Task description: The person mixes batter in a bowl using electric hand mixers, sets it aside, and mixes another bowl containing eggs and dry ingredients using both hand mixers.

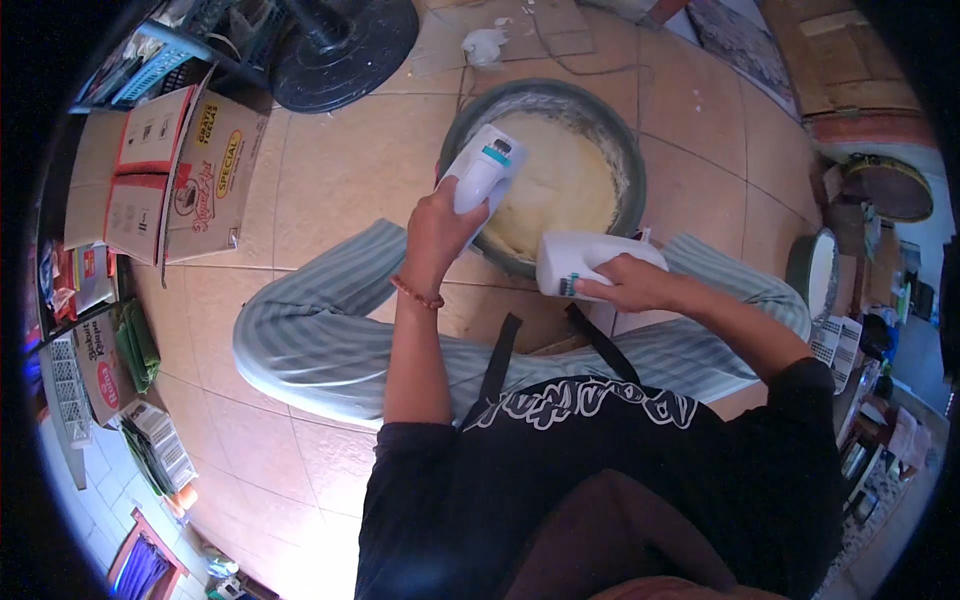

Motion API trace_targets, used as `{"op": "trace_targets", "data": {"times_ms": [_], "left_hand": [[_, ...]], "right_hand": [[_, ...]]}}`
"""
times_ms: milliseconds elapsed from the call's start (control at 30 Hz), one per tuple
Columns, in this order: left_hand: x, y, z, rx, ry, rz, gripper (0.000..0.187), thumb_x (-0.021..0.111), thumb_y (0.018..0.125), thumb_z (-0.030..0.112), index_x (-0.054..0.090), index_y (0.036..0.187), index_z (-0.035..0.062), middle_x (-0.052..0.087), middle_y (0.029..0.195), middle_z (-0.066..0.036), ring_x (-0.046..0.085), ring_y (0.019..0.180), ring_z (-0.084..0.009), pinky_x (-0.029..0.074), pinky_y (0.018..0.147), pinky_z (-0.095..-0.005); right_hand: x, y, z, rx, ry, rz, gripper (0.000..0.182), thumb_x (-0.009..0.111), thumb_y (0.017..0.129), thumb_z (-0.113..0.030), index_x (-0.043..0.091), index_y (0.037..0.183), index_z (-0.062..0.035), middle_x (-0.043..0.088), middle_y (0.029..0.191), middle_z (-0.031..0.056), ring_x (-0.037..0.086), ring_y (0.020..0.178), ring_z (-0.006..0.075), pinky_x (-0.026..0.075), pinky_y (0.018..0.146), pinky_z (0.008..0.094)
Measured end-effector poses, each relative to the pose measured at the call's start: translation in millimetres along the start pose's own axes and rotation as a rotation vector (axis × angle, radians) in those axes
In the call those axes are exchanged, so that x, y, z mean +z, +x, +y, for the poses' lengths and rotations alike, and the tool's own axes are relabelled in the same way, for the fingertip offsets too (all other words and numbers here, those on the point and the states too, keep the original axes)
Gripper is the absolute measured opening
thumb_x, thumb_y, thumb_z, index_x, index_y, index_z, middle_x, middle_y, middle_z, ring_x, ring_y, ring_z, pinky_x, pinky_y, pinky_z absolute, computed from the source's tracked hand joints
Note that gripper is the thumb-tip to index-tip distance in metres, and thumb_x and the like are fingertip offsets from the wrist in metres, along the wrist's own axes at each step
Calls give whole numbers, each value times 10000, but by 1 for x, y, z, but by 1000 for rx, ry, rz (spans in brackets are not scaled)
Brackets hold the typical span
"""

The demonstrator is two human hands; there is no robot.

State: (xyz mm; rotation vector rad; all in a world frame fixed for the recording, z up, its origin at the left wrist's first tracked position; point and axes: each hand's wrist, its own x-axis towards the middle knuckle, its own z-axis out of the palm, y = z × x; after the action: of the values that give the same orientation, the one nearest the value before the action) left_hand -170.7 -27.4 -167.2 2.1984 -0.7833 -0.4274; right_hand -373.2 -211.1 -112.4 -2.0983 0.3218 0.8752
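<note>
A large dark green basin (pixel 640 170) stands on the floor before my crossed legs, with pale yellow batter (pixel 560 185) inside and whitish residue round its inner wall. My left hand (pixel 440 228) is closed round the handle of a white hand mixer (pixel 484 172) with a teal band, held at the basin's left side. A second white hand mixer (pixel 580 252) lies sideways over the near right rim, its handle gripped by my right hand (pixel 632 284). The beaters of both mixers are hidden from this angle.
An open cardboard box (pixel 215 190) stands on the tiled floor at left, near a round black stand base (pixel 345 60). A crumpled white plastic bag (pixel 484 46) lies beyond the basin. At right is another container (pixel 822 272) with white contents. A cord (pixel 590 72) runs across the floor behind.
</note>
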Motion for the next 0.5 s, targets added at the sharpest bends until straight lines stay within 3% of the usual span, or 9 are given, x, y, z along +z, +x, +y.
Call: {"op": "trace_targets", "data": {"times_ms": [100,200,233,333,367,500], "left_hand": [[-1,0,-1,-14,19,-40,397,659,711,303,560,954,5,615,779,-251,619,738,-384,491,648,-443],[0,3,0,-50,38,-95,440,658,721,308,567,1032,11,625,851,-245,627,804,-370,488,693,-421],[-2,3,2,-59,54,-99,441,658,719,311,567,1031,11,626,853,-242,626,804,-370,488,692,-422],[-5,3,3,-88,74,-114,450,659,715,319,567,1033,14,627,854,-237,627,801,-369,488,693,-423],[-5,3,3,-97,77,-122,454,660,714,322,566,1034,15,628,853,-235,627,800,-369,489,693,-422],[-5,2,-1,-70,92,-96,407,657,685,288,583,973,10,624,816,-238,624,779,-370,491,683,-430]], "right_hand": [[6,13,-5,166,220,4,612,434,860,-575,605,872,12,609,707,178,612,671,270,485,647,382],[13,31,15,133,568,56,601,457,856,-568,606,825,14,586,612,97,565,512,176,465,486,320],[17,33,21,138,819,64,520,513,849,-519,594,798,-8,548,555,55,498,413,126,399,383,278],[19,41,30,140,1182,185,380,580,838,-417,565,764,-44,486,508,24,436,375,101,344,344,258],[19,42,31,120,1319,220,279,625,818,-318,535,738,-67,439,503,-11,396,370,90,330,336,250],[9,39,38,58,1421,424,245,608,837,-308,507,798,-88,431,552,-30,378,406,50,319,370,200]]}}
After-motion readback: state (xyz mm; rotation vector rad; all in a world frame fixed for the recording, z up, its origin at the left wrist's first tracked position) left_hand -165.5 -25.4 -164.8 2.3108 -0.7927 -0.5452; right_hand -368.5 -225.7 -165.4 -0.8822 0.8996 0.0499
